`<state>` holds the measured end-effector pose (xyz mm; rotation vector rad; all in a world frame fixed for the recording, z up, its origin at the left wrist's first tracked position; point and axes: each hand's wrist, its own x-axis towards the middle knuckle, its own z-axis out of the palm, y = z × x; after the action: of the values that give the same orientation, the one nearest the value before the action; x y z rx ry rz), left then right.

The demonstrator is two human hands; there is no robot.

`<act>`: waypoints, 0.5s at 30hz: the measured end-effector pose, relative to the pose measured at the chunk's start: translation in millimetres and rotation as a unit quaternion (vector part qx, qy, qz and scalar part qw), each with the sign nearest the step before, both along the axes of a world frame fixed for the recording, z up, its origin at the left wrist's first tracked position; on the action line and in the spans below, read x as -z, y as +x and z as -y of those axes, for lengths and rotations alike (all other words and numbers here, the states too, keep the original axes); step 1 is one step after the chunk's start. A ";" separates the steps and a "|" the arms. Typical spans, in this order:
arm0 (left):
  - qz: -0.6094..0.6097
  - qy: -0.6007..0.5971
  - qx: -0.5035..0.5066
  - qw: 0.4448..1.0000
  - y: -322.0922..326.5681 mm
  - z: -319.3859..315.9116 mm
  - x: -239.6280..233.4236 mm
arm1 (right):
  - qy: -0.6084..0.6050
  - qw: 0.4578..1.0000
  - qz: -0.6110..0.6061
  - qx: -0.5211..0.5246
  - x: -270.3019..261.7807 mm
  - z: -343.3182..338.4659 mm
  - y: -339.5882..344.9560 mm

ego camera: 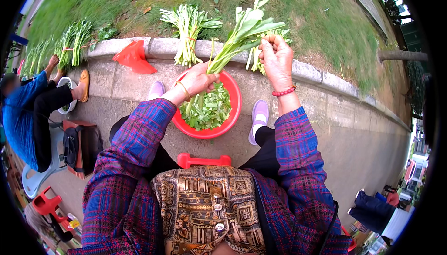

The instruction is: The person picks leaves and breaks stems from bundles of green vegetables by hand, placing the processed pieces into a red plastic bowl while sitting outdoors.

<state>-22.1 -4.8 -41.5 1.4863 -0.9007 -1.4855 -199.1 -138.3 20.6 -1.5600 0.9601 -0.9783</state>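
Note:
My left hand (197,80) grips a bunch of leafy green vegetable stalks (241,33) above a red plastic basin (236,98). The leaves point away from me, up to the right, and the stalk ends hang over the basin. Chopped greens (209,110) lie inside it. Beside the bunch's leaves is my right hand (277,54), raised, with fingers curled and thumb near the fingertips; whether it pinches anything small is unclear. A tied bundle of greens (188,35) leans on the stone kerb, and another bundle (256,59) is partly hidden behind my right hand.
A red plastic bag (135,57) lies over the kerb (307,70). At the left, a person in blue (24,112) sits by a white bucket (72,96), near more bundles (75,42). A red stool (204,160) is before me; a brown bag (83,146) stands left.

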 end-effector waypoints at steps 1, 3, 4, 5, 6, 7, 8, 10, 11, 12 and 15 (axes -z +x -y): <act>0.001 -0.002 -0.007 1.000 2.1 -0.7 0.1 | 0.005 1.000 0.010 -0.018 -0.8 -2.1 0.9; 0.003 -0.007 -0.019 1.000 4.8 -1.2 1.9 | 0.014 0.998 0.028 -0.053 -1.3 -4.9 1.7; 0.001 -0.007 -0.023 1.000 5.2 -0.9 3.0 | 0.051 0.995 0.037 -0.077 -0.8 -5.1 0.9; 0.000 -0.007 -0.026 1.000 5.6 -0.5 4.1 | 0.060 0.994 0.024 -0.083 -1.0 -6.4 1.0; -0.002 -0.007 -0.029 1.000 5.7 0.3 4.5 | 0.068 0.994 0.011 -0.087 -1.3 -7.5 0.7; 0.005 -0.009 -0.027 1.000 5.9 0.3 4.7 | 0.077 0.993 -0.003 -0.092 -1.4 -8.1 1.0; 0.012 -0.011 -0.026 1.000 6.3 0.1 4.8 | 0.082 0.992 -0.007 -0.091 -0.3 -8.3 2.1; 0.028 -0.016 -0.016 0.999 5.2 0.3 3.8 | 0.091 0.992 -0.018 -0.086 4.6 -8.7 3.8; 0.037 -0.019 -0.009 0.999 4.8 0.3 3.1 | 0.054 0.994 -0.032 -0.089 6.9 -9.2 5.4; 0.047 -0.021 -0.003 0.999 4.5 -0.2 2.3 | 0.017 0.995 -0.045 -0.092 9.7 -9.9 7.6; 0.051 -0.029 0.008 0.998 2.0 -0.8 0.5 | -0.054 0.988 -0.107 -0.095 12.1 -10.8 7.1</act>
<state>-20.2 -3.9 -42.1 1.5262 -1.0109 -1.3931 -191.9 -127.5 8.4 -1.8401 0.8946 -0.7505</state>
